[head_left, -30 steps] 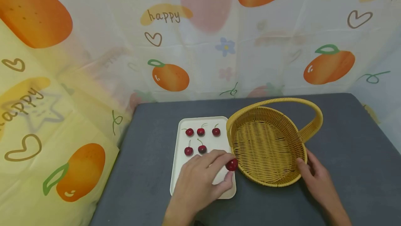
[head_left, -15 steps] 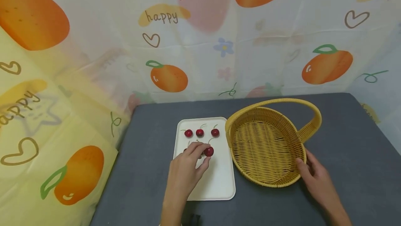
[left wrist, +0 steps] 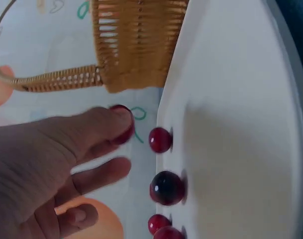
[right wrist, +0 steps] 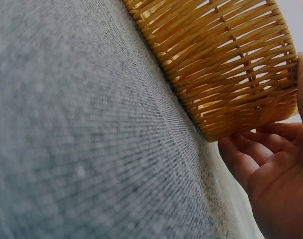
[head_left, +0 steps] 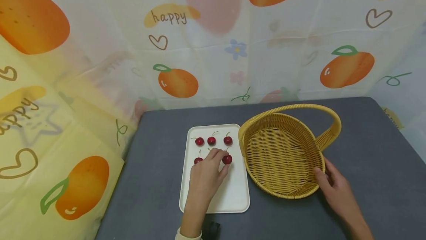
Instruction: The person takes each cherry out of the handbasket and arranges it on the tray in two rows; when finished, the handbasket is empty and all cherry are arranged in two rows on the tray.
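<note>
My left hand (head_left: 205, 175) pinches a dark red cherry (head_left: 227, 159) between thumb and fingertips, over the right half of the white tray (head_left: 233, 195). In the left wrist view the pinched cherry (left wrist: 126, 133) is held above the tray's surface, with a gap to the others. Three cherries (head_left: 211, 141) with green stems line the tray's far end; another cherry (head_left: 198, 160) lies left of my hand, which hides part of the tray. My right hand (head_left: 337, 192) grips the near right side of the yellow wicker basket (head_left: 283, 158), thumb over the rim and fingers outside.
The basket stands close against the tray's right side, its arched handle (head_left: 327, 136) rising at the back right. Dark grey cloth (head_left: 159, 181) covers the table. A fruit-print curtain (head_left: 213, 58) hangs behind, and yellow printed fabric (head_left: 30, 184) borders the left.
My left hand has carried the cherry from beside the basket's rim leftward and farther back over the tray, then slightly right. My right hand and the basket have stayed put.
</note>
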The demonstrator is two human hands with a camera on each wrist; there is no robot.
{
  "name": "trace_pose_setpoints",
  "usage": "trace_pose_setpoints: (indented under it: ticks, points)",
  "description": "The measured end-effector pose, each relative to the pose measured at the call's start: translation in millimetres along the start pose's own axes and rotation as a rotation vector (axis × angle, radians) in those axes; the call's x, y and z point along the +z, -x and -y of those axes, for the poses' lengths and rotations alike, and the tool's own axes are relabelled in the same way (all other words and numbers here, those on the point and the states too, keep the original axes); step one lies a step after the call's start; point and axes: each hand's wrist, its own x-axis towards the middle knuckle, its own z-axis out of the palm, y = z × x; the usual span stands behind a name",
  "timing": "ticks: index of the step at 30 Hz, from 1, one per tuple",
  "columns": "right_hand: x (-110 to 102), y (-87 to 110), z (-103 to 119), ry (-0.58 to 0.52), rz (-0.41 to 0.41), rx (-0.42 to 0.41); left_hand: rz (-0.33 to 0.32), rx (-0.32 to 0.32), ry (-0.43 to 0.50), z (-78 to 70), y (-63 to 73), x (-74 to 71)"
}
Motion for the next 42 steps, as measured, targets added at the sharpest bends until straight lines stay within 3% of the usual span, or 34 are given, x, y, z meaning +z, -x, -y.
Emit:
trace_pose_setpoints:
  ticks: [7, 13, 25, 42]
  points:
    - [2, 2.7, 0, -0.008, -0.006, 0.005, 0.057, -0.047, -0.071, -4.8, -1.1, 11.1]
    - [4, 3.3, 2, -0.009, 0.0, 0.009, 0.06, -0.061, -0.105, -6.1, -4.4, 16.7]
    - [8, 6.1, 4, -0.025, 0.016, 0.017, 0.1, -0.151, -0.127, -5.9, -1.0, 21.0]
    - [10, 5.2, 3, 0.015, 0.029, 0.046, 0.103, -0.176, -0.118, -3.5, 3.2, 20.6]
